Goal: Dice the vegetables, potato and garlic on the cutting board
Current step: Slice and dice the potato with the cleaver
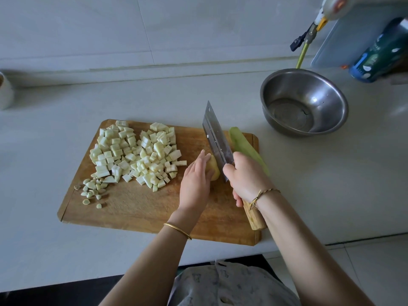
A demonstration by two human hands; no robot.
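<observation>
A wooden cutting board (141,208) lies on the pale counter. A heap of white vegetable dice (134,151) covers its far left part, with chopped garlic pieces (92,191) at the left edge. My left hand (195,184) presses down on a peeled yellow potato (214,171) near the board's right side. My right hand (245,177) grips the wooden handle of a cleaver (216,138), whose blade stands against the potato's right side. A peeled pale-green vegetable (242,146) lies on the board's right edge behind the blade.
A steel bowl (331,120) stands on the counter to the far right of the board. Behind it are a blue-green container (379,56), a white board (344,40) leaning on the wall and a gas valve with a yellow hose (302,51). A white cup (5,91) sits at far left.
</observation>
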